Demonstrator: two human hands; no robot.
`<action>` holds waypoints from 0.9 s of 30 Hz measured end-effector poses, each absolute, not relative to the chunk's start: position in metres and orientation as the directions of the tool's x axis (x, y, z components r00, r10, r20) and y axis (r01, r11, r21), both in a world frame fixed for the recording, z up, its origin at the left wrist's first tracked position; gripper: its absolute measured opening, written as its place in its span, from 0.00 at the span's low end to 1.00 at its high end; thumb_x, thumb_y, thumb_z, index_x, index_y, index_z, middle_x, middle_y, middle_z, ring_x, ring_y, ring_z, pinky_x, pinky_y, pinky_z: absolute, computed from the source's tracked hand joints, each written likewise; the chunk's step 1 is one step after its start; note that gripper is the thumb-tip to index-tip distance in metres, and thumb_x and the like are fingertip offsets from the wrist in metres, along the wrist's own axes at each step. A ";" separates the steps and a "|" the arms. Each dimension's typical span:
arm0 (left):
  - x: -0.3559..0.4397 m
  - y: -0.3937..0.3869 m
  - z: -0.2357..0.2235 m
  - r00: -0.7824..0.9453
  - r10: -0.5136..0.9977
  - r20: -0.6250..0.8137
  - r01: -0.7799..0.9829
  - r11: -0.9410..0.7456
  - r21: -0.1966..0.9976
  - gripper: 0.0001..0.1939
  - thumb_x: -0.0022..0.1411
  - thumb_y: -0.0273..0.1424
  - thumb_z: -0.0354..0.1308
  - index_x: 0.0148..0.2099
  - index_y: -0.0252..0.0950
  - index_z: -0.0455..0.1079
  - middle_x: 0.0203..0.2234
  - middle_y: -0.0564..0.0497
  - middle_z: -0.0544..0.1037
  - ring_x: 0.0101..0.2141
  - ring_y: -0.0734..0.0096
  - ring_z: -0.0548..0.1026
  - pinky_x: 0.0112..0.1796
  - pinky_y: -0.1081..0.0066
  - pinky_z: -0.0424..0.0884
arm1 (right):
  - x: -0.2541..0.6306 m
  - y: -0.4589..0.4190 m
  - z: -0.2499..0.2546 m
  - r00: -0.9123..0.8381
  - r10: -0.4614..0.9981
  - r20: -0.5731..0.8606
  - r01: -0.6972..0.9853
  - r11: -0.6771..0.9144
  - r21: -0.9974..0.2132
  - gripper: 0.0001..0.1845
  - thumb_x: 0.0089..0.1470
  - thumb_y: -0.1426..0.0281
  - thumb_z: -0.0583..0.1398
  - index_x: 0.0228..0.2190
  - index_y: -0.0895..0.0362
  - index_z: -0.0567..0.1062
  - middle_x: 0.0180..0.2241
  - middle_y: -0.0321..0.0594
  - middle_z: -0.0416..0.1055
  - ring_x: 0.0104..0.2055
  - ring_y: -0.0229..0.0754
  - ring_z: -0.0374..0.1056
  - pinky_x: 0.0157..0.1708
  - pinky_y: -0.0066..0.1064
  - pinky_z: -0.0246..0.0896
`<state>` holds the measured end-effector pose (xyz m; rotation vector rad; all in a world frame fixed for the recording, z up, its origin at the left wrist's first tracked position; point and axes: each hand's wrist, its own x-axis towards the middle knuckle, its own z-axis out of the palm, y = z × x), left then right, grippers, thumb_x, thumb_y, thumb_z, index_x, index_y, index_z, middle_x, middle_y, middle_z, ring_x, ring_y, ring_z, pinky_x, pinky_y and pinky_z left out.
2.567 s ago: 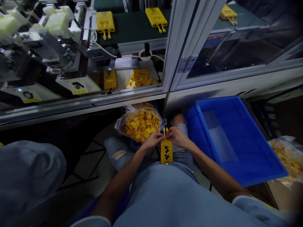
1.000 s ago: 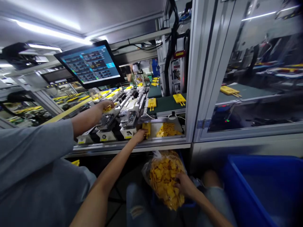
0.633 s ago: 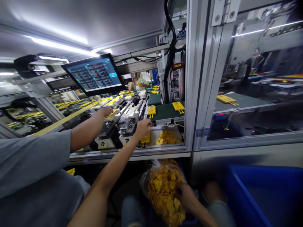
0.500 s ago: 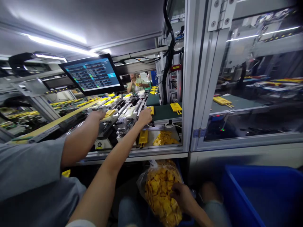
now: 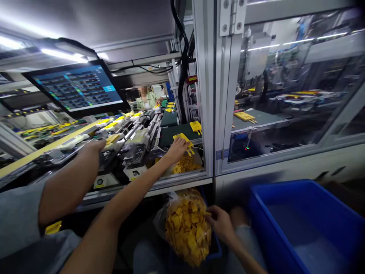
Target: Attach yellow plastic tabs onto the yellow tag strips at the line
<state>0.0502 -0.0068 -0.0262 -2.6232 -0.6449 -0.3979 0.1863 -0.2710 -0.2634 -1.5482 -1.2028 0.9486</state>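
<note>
My left hand (image 5: pixel 177 150) reaches forward, its fingers closed on the near side of a flat yellow pouch-like piece with two tabs (image 5: pixel 182 137), over the front edge of the dark green belt (image 5: pixel 168 131). Low in the view, my right hand (image 5: pixel 221 222) pinches what looks like a small yellow chip (image 5: pixel 208 214) at the right side of a clear plastic bag filled with yellow chips (image 5: pixel 186 232). A similar heap of chips (image 5: pixel 184 164) lies on a tray below the belt, partly behind my left hand.
A co-worker's arm (image 5: pixel 71 171) reaches in from the left toward white fixtures (image 5: pixel 137 139). Another yellow piece (image 5: pixel 195 126) lies on the belt. A metal post (image 5: pixel 203 87) stands right of it. A blue bin (image 5: pixel 285 228) is at lower right, a monitor (image 5: pixel 80 89) at upper left.
The view has turned right. My left hand has moved right with the yellow piece, which now shows more fully with its tabs. My right hand has drawn toward the bag's edge.
</note>
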 end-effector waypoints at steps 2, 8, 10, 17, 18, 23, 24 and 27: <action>0.046 -0.028 -0.031 0.827 0.312 0.467 0.458 -0.856 -0.240 0.20 0.63 0.20 0.48 0.56 0.27 0.69 0.45 0.36 0.74 0.48 0.54 0.69 0.53 0.58 0.65 | 0.194 -0.269 -0.257 0.285 0.958 -0.043 0.142 -0.086 -0.986 0.13 0.47 0.60 0.62 0.29 0.58 0.76 0.28 0.44 0.76 0.33 0.48 0.72 0.35 0.35 0.67; 0.034 -0.130 -0.060 0.227 0.715 0.661 0.445 -0.680 0.583 0.13 0.64 0.34 0.60 0.49 0.34 0.71 0.41 0.45 0.77 0.42 0.62 0.75 0.45 0.64 0.72 | 0.239 -0.277 -0.239 0.474 0.876 -0.088 -0.152 -0.016 -0.988 0.21 0.37 0.57 0.73 0.28 0.58 0.77 0.31 0.42 0.77 0.31 0.42 0.71 0.34 0.31 0.67; 0.036 -0.164 -0.091 0.219 0.905 0.364 0.295 -0.417 0.860 0.16 0.59 0.37 0.64 0.46 0.34 0.72 0.37 0.48 0.79 0.36 0.64 0.77 0.39 0.67 0.74 | 0.252 -0.283 -0.234 0.518 0.847 -0.118 -0.147 -0.048 -0.988 0.22 0.36 0.57 0.73 0.29 0.59 0.78 0.27 0.41 0.76 0.28 0.41 0.69 0.30 0.30 0.66; 0.059 -0.257 -0.244 0.525 0.701 -0.482 0.130 0.494 0.860 0.22 0.45 0.43 0.73 0.35 0.32 0.74 0.26 0.48 0.79 0.28 0.65 0.76 0.31 0.70 0.71 | 0.264 -0.305 -0.245 0.304 0.922 -0.240 -0.081 -0.226 -0.971 0.23 0.36 0.55 0.72 0.30 0.61 0.81 0.25 0.41 0.77 0.24 0.38 0.68 0.27 0.29 0.65; 0.062 -0.266 -0.261 0.526 0.675 -0.518 0.134 0.536 0.834 0.22 0.44 0.43 0.73 0.34 0.31 0.74 0.26 0.48 0.79 0.27 0.66 0.76 0.29 0.71 0.70 | 0.263 -0.310 -0.250 0.250 0.934 -0.257 -0.028 -0.258 -0.966 0.22 0.37 0.56 0.72 0.30 0.61 0.82 0.25 0.41 0.77 0.25 0.39 0.69 0.28 0.29 0.65; 0.065 -0.291 -0.309 0.559 0.587 -0.586 0.142 0.628 0.765 0.21 0.47 0.43 0.71 0.30 0.29 0.74 0.24 0.48 0.77 0.23 0.71 0.73 0.26 0.75 0.66 | 0.251 -0.327 -0.268 0.015 0.951 -0.309 0.260 -0.302 -0.917 0.14 0.44 0.61 0.68 0.30 0.59 0.83 0.29 0.41 0.80 0.32 0.43 0.73 0.34 0.30 0.65; 0.064 -0.293 -0.313 0.559 0.575 -0.597 0.144 0.642 0.753 0.21 0.48 0.44 0.71 0.30 0.29 0.74 0.23 0.48 0.77 0.22 0.72 0.72 0.25 0.75 0.65 | 0.248 -0.329 -0.270 -0.014 0.947 -0.322 0.311 -0.302 -0.901 0.13 0.45 0.63 0.67 0.30 0.59 0.83 0.30 0.41 0.80 0.33 0.44 0.73 0.34 0.30 0.65; 0.064 -0.295 -0.319 0.563 0.564 -0.605 0.119 0.669 0.734 0.23 0.50 0.47 0.69 0.32 0.29 0.74 0.22 0.48 0.76 0.21 0.72 0.72 0.25 0.74 0.65 | 0.243 -0.333 -0.274 -0.088 0.928 -0.363 0.440 -0.291 -0.849 0.09 0.48 0.68 0.65 0.32 0.58 0.84 0.31 0.39 0.80 0.34 0.43 0.73 0.34 0.29 0.64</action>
